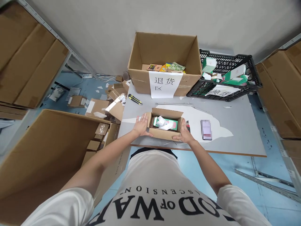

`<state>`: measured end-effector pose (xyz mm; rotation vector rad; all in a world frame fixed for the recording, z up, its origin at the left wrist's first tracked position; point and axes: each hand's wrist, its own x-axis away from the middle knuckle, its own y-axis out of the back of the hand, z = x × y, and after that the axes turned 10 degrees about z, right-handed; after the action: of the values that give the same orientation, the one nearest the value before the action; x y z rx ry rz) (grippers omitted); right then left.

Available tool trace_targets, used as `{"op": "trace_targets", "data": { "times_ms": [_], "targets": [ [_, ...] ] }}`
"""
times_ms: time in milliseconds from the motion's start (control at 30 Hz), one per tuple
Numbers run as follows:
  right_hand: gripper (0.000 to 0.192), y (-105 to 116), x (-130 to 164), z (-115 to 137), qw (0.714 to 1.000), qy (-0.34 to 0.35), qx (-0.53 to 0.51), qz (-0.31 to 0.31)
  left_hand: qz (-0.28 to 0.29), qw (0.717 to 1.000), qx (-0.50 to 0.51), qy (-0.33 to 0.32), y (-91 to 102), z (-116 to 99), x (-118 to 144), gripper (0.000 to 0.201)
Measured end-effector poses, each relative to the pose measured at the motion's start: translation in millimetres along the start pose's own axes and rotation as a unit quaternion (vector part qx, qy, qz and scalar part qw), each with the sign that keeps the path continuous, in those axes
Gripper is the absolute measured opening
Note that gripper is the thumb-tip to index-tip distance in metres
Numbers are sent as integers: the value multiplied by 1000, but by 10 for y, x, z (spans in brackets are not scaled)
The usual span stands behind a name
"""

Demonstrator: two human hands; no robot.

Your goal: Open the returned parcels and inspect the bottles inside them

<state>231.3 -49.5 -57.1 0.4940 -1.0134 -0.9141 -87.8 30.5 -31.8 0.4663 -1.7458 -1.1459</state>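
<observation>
Off the desk's left edge there's a big open carton [47, 150] on the floor with flattened cardboard scraps inside, plus more torn boxes [113, 100] piled by the desk's [235, 125] left far corner. A yellow-and-black utility knife [134, 99] lies near that left edge.

Left hand [141, 125] is flat against the left wall of the small cardboard box [164, 133], fingers spread open, pressing rather than gripping. The box sits close to the desk's near edge, about the middle, flaps up, with a green packet [174, 124] and some crumpled white paper [163, 122] inside. Right hand [183, 133] cups the box's right near corner, fingers loosely curled on the cardboard, so both hands have it between them.

Just right of that hand is a phone [206, 129] lying flat. Along the far edge: a large open carton [164, 62] with a white paper label hanging off its front, then a black plastic crate [225, 78] of green and white packets at the right far corner.
</observation>
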Motion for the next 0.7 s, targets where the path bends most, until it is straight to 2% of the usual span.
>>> {"op": "trace_targets", "data": {
  "times_ms": [133, 267, 400, 500, 567, 633, 700],
  "targets": [
    [137, -51, -37, -14, 999, 20, -46, -1, 6, 999, 27, -25, -160, 25, -113, 130],
    [132, -72, -70, -13, 997, 13, -74, 1, 14, 997, 57, -50, -258, 40, -182, 126],
    [126, -10, 3, 49, 1000, -17, -3, -21, -3, 995, 96, -31, -261, 42, -109, 126],
    [111, 126, 113, 231, 989, -52, 97, -96, -27, 994, 110, -8, -223, 27, 11, 129],
    [91, 233, 140, 423, 980, -32, 142, -132, -51, 992, 113, 0, -192, 7, 87, 125],
    [74, 320, 82, 639, 982, 21, 157, -104, -76, 990, 115, 6, -162, -18, 148, 116],
    [68, 367, -58, 838, 985, 52, 158, -43, -97, 989, 114, 7, -134, -41, 191, 107]
  ]
}}
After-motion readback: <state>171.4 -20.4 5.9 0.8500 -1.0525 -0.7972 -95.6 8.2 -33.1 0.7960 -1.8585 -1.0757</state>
